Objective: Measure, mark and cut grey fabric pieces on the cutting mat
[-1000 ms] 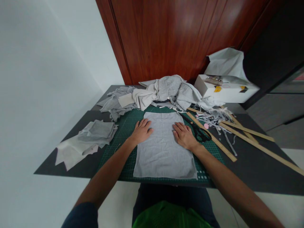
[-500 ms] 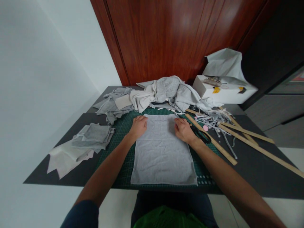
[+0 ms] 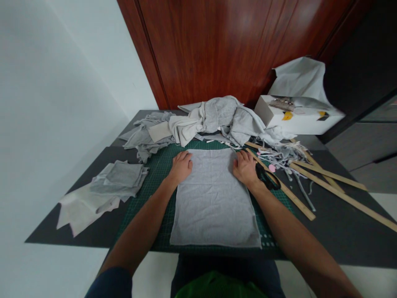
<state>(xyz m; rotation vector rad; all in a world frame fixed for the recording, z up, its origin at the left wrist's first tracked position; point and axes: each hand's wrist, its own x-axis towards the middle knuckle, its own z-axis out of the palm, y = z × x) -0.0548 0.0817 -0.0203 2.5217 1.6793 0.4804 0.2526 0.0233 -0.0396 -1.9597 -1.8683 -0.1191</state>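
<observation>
A light grey piece of cloth [image 3: 215, 203] lies flat and roughly rectangular on the green cutting mat [image 3: 161, 169], with faint creases across it. My left hand [image 3: 181, 167] rests on its far left corner, fingers laid down and slightly bent. At the far right corner, my right hand [image 3: 244, 167] lies with its fingers spread over the cloth's edge. Just right of that wrist is a pair of black-handled scissors [image 3: 267, 178], partly covered by the hand and forearm.
Folded grey cloths [image 3: 124, 176] lie at the left. Crumpled fabric [image 3: 221, 116] is heaped along the back, near a white box [image 3: 297, 118]. To the right are wooden strips [image 3: 341, 200] and a tangle of fabric scraps [image 3: 282, 153].
My right hand has slid slightly right, toward the cloth's far right corner, and its fingers have spread. My left hand has stayed nearly in place. The view has shifted a little.
</observation>
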